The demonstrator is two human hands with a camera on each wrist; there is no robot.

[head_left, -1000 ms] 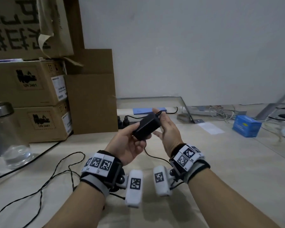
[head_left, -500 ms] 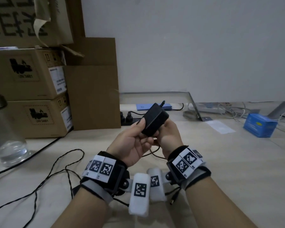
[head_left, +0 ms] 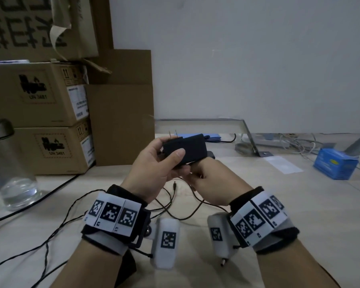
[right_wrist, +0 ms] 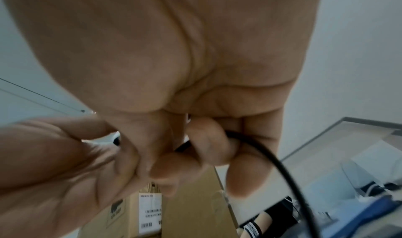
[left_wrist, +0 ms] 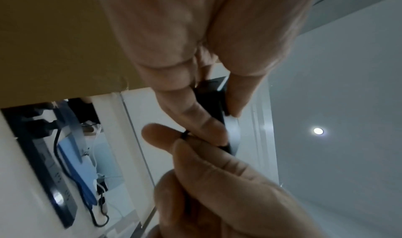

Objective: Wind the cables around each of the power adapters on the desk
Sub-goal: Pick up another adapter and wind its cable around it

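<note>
Black power adapter [head_left: 187,149] and black cable [head_left: 181,206], blue box [head_left: 335,166], brown cardboard boxes [head_left: 40,94], pale desk [head_left: 299,204].

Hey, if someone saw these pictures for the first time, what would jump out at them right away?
First, the two hands at the centre: the left hand grips a black power adapter, prongs up, while the right hand pinches its thin black cable just below. Loose cable trails over the pale desk on the left, and stacked cardboard boxes stand behind.
</note>
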